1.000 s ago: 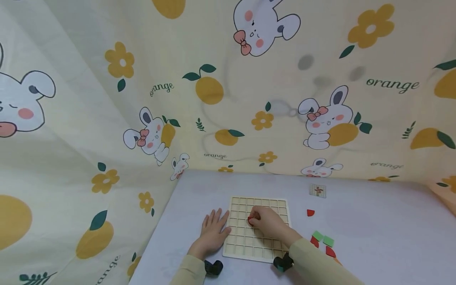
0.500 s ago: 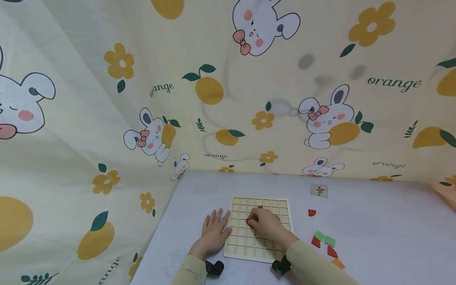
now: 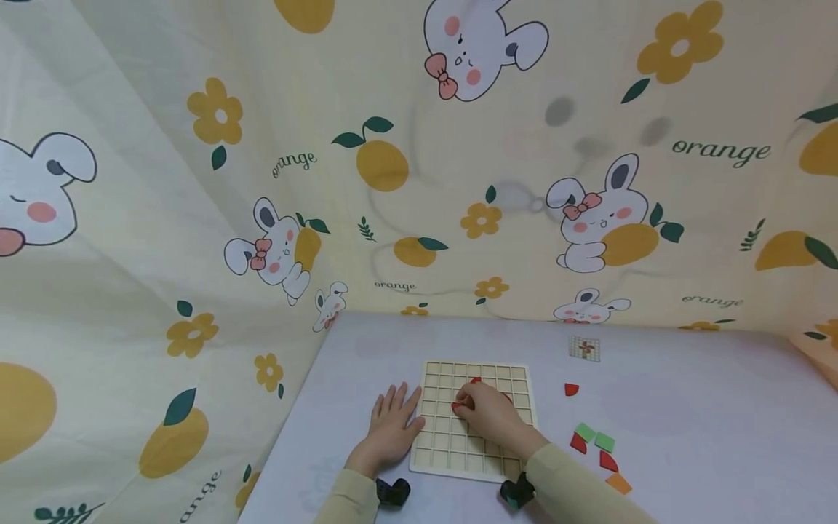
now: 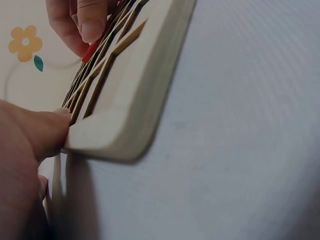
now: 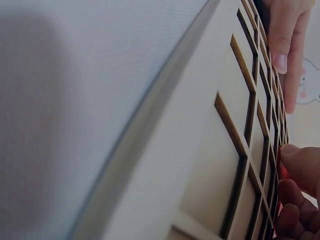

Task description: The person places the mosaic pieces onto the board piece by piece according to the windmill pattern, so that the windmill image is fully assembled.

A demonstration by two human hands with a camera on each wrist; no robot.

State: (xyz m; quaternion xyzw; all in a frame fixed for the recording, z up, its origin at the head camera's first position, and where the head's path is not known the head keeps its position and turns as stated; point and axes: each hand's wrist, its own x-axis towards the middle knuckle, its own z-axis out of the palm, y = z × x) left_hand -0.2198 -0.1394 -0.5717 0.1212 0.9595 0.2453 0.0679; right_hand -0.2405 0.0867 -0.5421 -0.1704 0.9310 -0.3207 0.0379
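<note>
Pinching a red tile (image 3: 456, 407) between thumb and fingers, the right hand (image 3: 492, 413) holds it at the surface of a wooden grid board (image 3: 432, 442). Left of this pinch, the left hand (image 3: 389, 433) lies with fingers spread, its thumb on the board's edge. Right of the grip, past the board, lie two green tiles (image 3: 604, 442).

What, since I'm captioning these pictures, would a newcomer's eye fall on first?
Probably the patterned cloth, with its rabbits and oranges, filling most of the head view. Next, the grid board on the pale table, where the right hand pinches a red piece and the left hand rests at the board's left edge. Loose coloured pieces lie farther right.
</note>
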